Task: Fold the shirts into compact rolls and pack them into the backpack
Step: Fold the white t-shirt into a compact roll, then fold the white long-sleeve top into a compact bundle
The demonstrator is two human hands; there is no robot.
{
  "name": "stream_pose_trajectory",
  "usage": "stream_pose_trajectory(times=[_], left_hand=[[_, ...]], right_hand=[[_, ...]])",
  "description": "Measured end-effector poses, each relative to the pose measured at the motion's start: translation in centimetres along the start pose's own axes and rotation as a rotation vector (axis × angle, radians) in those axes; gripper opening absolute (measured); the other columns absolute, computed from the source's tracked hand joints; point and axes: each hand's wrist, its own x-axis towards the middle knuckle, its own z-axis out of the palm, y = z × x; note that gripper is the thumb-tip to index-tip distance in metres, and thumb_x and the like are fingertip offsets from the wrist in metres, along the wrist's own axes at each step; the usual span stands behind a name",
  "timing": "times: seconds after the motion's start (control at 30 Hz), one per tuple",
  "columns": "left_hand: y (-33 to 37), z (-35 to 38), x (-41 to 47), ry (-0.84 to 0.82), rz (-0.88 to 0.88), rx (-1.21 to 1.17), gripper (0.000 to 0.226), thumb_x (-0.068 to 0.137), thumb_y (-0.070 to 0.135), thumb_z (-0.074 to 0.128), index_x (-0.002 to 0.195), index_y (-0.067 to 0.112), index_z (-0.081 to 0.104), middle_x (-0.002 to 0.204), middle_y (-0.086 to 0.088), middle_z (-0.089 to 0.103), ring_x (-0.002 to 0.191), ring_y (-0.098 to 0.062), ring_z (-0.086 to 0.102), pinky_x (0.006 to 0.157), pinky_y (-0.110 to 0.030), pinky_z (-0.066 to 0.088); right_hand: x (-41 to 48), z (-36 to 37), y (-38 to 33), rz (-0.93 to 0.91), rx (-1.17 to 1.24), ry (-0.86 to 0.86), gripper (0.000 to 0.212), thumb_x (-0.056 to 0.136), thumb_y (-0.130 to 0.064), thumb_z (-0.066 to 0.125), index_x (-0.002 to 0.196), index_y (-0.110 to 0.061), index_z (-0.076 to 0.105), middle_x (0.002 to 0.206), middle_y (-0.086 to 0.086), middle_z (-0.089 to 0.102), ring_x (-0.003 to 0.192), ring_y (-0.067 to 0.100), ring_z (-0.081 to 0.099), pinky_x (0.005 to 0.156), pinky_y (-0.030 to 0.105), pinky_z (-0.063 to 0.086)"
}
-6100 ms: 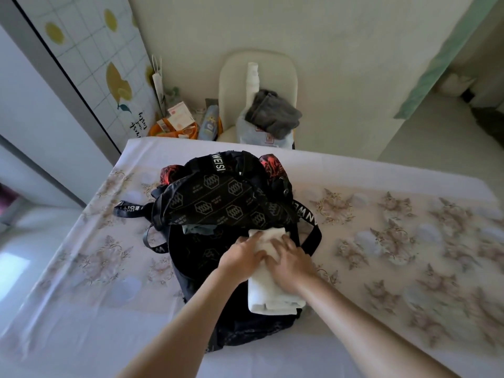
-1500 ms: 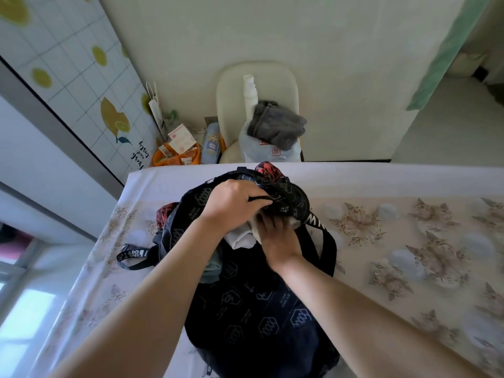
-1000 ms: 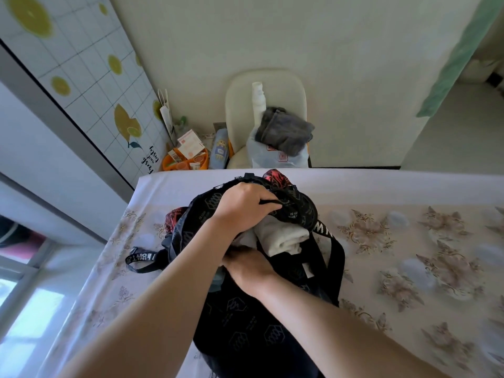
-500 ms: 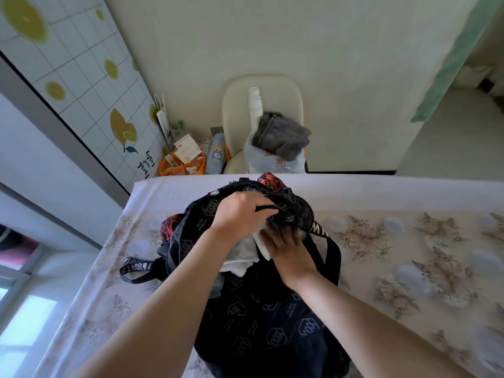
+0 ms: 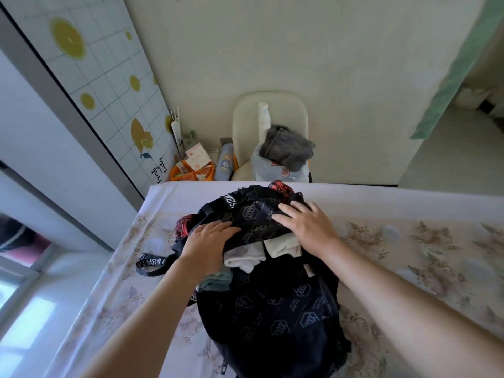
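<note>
Left hand (image 5: 207, 248) and right hand (image 5: 308, 227) lie flat, fingers spread, pressing the top flap (image 5: 256, 221) of the backpack (image 5: 272, 315). Rolled shirts (image 5: 246, 259) protrude from its opening, between the hands. Step in hand, apparently: packing. Next: push the rolls fully inside before closing.

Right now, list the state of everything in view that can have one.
backpack: lying flat, mouth open
white shirt roll: partly inside, end sticking out
cream shirt roll: partly inside, end showing
pale green shirt: bulging from the opening
left hand: resting on the flap
right hand: flat on the flap, fingers spread
grey cloth: draped over a plastic bag
</note>
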Motion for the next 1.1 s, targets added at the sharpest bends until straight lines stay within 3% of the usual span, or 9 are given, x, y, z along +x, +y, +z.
stream_pose_trajectory(times=[0.1, 0.2, 0.33, 0.47, 0.57, 0.73, 0.93, 1.03, 1.1], left_hand=[[-1.2, -1.1, -1.4, -0.082, -0.061, -0.023, 0.085, 0.083, 0.042, 0.071, 0.153, 0.041, 0.021, 0.162, 0.011, 0.016, 0.150, -0.015, 0.012, 0.122, -0.036, 0.013], [-0.9, -1.4, -2.5, -0.099, -0.108, -0.126, 0.083, 0.083, 0.033, 0.071, 0.152, 0.041, 0.026, 0.162, 0.008, 0.018, 0.150, -0.016, 0.011, 0.122, -0.038, 0.013], [2.8, -2.3, -3.8, -0.015, -0.083, -0.341, 0.067, 0.086, 0.048, 0.061, 0.147, 0.042, 0.036, 0.158, 0.010, 0.029, 0.147, -0.018, 0.020, 0.119, -0.041, 0.014], [9.3, -3.5, -4.2, 0.046, -0.058, -0.672, 0.049, 0.089, 0.041, 0.057, 0.138, 0.038, 0.051, 0.143, 0.012, 0.049, 0.130, -0.015, 0.046, 0.110, -0.038, 0.038], [15.5, -3.9, -4.5, -0.003, -0.008, -0.853, 0.037, 0.093, 0.036, 0.057, 0.130, 0.036, 0.059, 0.128, 0.012, 0.061, 0.114, -0.012, 0.059, 0.098, -0.033, 0.049], [26.9, -3.7, -5.5, -0.120, 0.085, -0.952, 0.021, 0.097, 0.039, 0.049, 0.116, 0.040, 0.059, 0.105, 0.010, 0.065, 0.081, -0.001, 0.057, 0.065, -0.018, 0.047], [44.0, -1.8, -6.1, -0.166, 0.160, -0.977, 0.016, 0.091, 0.036, 0.059, 0.100, 0.048, 0.063, 0.095, 0.018, 0.064, 0.082, 0.005, 0.059, 0.066, -0.012, 0.043], [55.1, -0.5, -5.4, -0.198, 0.234, -0.973, 0.018, 0.084, 0.041, 0.060, 0.084, 0.059, 0.063, 0.095, 0.016, 0.070, 0.082, -0.001, 0.066, 0.072, -0.021, 0.052], [63.1, -0.4, -5.4, -0.258, 0.296, -0.951, 0.016, 0.088, 0.039, 0.060, 0.090, 0.055, 0.065, 0.096, 0.017, 0.070, 0.082, -0.001, 0.066, 0.074, -0.027, 0.056]], right_hand=[[-0.2, 0.3, -1.1, -0.014, 0.022, -0.163, 0.083, 0.090, 0.005, 0.053, 0.156, -0.036, 0.022, 0.165, 0.001, 0.017, 0.148, 0.028, 0.023, 0.118, 0.047, 0.025], [-0.9, 0.2, -2.3, 0.052, 0.109, -0.204, 0.072, 0.097, -0.012, 0.051, 0.157, -0.035, 0.018, 0.166, 0.006, 0.013, 0.150, 0.028, 0.018, 0.119, 0.044, 0.021], [-5.0, -2.1, -3.0, 0.167, 0.269, -0.149, 0.063, 0.099, -0.046, 0.049, 0.156, -0.032, 0.026, 0.163, 0.006, 0.023, 0.149, 0.025, 0.024, 0.118, 0.045, 0.025], [-11.2, -5.4, -1.7, 0.326, 0.431, -0.135, 0.051, 0.099, -0.046, 0.049, 0.147, -0.029, 0.044, 0.151, -0.003, 0.044, 0.136, 0.020, 0.044, 0.106, 0.037, 0.041], [-16.8, -6.8, 0.1, 0.498, 0.561, -0.140, 0.044, 0.100, -0.048, 0.048, 0.141, -0.031, 0.052, 0.135, -0.007, 0.061, 0.117, 0.015, 0.061, 0.095, 0.034, 0.051], [-28.0, -6.8, 4.1, 0.686, 0.716, -0.156, 0.039, 0.098, -0.046, 0.053, 0.132, -0.028, 0.061, 0.135, -0.008, 0.063, 0.120, 0.006, 0.060, 0.098, 0.026, 0.049], [-44.4, -6.9, 9.8, 0.918, 0.838, -0.024, 0.033, 0.097, -0.047, 0.054, 0.123, -0.032, 0.067, 0.124, -0.017, 0.067, 0.114, 0.001, 0.061, 0.097, 0.027, 0.050], [-54.6, -6.3, 14.2, 1.027, 0.817, 0.012, 0.035, 0.097, -0.046, 0.054, 0.125, -0.031, 0.066, 0.125, -0.014, 0.067, 0.115, 0.004, 0.061, 0.099, 0.030, 0.050], [-61.7, -5.8, 17.5, 1.110, 0.777, 0.024, 0.035, 0.096, -0.046, 0.051, 0.123, -0.031, 0.066, 0.125, -0.014, 0.067, 0.116, 0.005, 0.061, 0.100, 0.030, 0.049]])
